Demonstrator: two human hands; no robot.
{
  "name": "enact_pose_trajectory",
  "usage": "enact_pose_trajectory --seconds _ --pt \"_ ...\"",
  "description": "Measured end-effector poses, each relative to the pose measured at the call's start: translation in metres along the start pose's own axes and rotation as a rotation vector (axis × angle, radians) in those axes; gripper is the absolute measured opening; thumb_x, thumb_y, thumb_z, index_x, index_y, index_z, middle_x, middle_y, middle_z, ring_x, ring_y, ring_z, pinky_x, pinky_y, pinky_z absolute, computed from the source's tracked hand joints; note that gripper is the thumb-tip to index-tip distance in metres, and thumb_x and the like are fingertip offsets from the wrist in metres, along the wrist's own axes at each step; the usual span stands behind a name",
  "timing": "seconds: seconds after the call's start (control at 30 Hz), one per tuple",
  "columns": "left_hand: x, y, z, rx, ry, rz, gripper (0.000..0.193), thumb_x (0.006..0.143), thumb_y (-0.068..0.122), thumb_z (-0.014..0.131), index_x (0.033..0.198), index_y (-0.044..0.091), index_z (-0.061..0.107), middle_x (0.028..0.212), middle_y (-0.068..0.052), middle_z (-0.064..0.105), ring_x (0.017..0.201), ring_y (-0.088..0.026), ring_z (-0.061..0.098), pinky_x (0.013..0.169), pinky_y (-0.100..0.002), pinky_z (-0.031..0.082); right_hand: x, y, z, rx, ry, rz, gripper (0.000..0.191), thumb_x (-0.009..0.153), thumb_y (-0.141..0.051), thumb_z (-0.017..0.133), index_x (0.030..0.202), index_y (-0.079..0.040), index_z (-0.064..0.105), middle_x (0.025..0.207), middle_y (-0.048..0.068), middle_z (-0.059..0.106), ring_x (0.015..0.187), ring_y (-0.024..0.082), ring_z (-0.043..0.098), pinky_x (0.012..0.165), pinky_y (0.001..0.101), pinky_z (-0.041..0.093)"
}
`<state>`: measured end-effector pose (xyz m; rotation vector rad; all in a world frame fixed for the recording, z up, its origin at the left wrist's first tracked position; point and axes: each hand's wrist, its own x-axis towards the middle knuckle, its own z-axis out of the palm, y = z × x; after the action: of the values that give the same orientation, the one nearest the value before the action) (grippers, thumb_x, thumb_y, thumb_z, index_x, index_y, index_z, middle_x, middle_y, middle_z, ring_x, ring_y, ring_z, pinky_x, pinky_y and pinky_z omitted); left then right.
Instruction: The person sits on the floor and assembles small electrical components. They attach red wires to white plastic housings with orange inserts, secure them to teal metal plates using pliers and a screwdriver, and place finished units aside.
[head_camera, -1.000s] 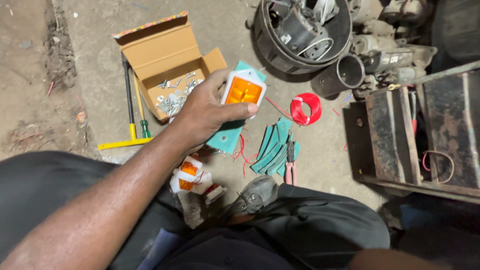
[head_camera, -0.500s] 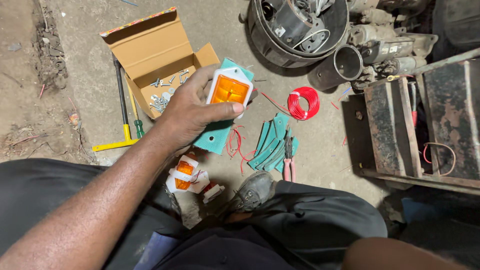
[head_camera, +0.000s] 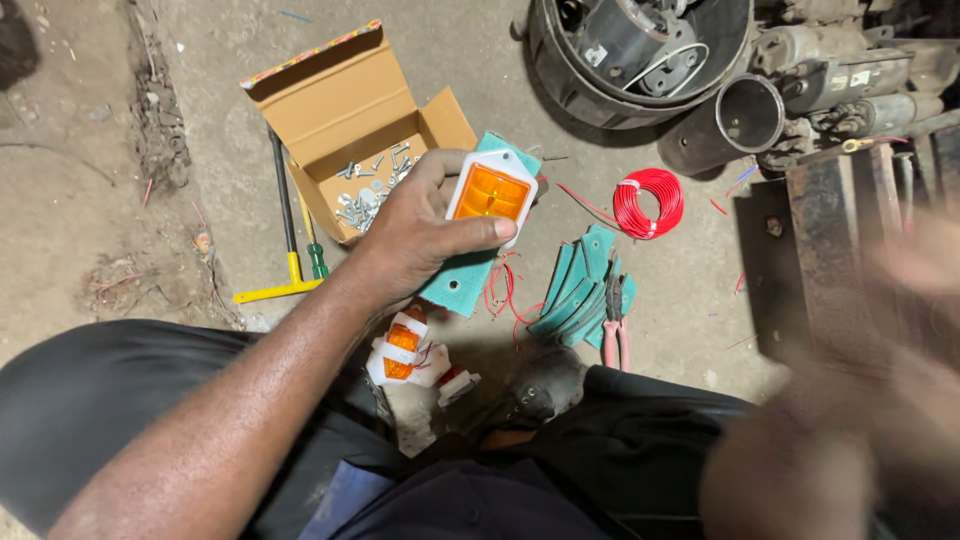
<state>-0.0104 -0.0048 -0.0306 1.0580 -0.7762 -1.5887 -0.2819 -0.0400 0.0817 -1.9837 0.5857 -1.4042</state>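
Down on the concrete floor (head_camera: 200, 120), the person's left hand (head_camera: 415, 235) is closed around an orange marker lamp (head_camera: 491, 195) in a white housing, thumb across its lower edge and fingers curled behind it, with a green gasket pad (head_camera: 470, 275) held against the lamp's back. The lamp is lifted above the floor, just in front of an open cardboard box (head_camera: 345, 120) that holds loose screws and bolts (head_camera: 370, 185). The right hand (head_camera: 900, 330) shows only as a blur at the right edge, so whether it is open or holding anything cannot be told. Beside the box lie a yellow T-handle wrench (head_camera: 285, 255) and a green-handled screwdriver (head_camera: 317, 260). A second orange lamp (head_camera: 403, 345) rests on the floor by the person's knee. To the right of the held lamp sit a stack of green gaskets (head_camera: 575, 290), red-handled pliers (head_camera: 615, 325) and a coil of red wire (head_camera: 648, 203). A black tub of motor parts (head_camera: 640, 50) stands farther back.
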Motion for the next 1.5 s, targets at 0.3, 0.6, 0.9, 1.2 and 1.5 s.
enact_pose_trajectory --seconds 0.3,0.6,0.9,1.2,1.5 --pt "-0.001 -0.006 -0.002 -0.016 -0.037 0.025 0.072 0.08 0.019 0.082 0.138 -0.002 0.045 0.118 -0.013 0.069 0.105 -0.016 0.07 0.087 -0.032 0.061 -0.037 0.099 0.09 -0.25 -0.48 0.317 0.115 0.066 -0.026 0.101 0.157 -0.008 0.034 0.152 0.016 0.043 0.144 0.031 0.048 0.117 0.0445 0.046" --pt "-0.001 -0.01 -0.005 -0.014 -0.066 0.069 0.073 0.082 0.021 0.083 0.141 -0.002 0.045 0.122 -0.013 0.069 0.111 -0.016 0.068 0.094 -0.032 0.058 -0.05 0.099 0.108 -0.163 -0.383 0.437 0.11 0.071 -0.021 0.098 0.157 -0.007 0.032 0.148 0.015 0.051 0.137 0.028 0.059 0.115 0.041 0.051" --pt "-0.003 -0.007 -0.006 -0.008 -0.07 0.079 0.076 0.082 0.025 0.083 0.142 -0.002 0.046 0.124 -0.013 0.069 0.113 -0.016 0.068 0.096 -0.032 0.057 -0.05 0.101 0.109 -0.129 -0.352 0.4 0.109 0.074 -0.019 0.097 0.159 -0.009 0.03 0.15 0.016 0.049 0.139 0.027 0.057 0.117 0.0422 0.051" --pt "0.0 -0.008 -0.007 -0.056 -0.088 0.081 0.074 0.085 0.024 0.081 0.143 -0.004 0.044 0.123 -0.014 0.067 0.112 -0.017 0.068 0.096 -0.033 0.058 -0.05 0.102 0.109 -0.103 -0.366 0.428 0.109 0.076 -0.022 0.097 0.16 -0.011 0.029 0.148 0.013 0.053 0.136 0.025 0.06 0.115 0.0416 0.052" --pt "-0.002 -0.003 -0.006 -0.03 -0.055 0.064 0.074 0.084 0.024 0.08 0.143 -0.004 0.045 0.123 -0.014 0.068 0.111 -0.017 0.068 0.095 -0.033 0.059 -0.048 0.105 0.11 -0.103 -0.374 0.39 0.111 0.075 -0.022 0.099 0.16 -0.011 0.03 0.148 0.013 0.053 0.135 0.025 0.06 0.116 0.041 0.052"
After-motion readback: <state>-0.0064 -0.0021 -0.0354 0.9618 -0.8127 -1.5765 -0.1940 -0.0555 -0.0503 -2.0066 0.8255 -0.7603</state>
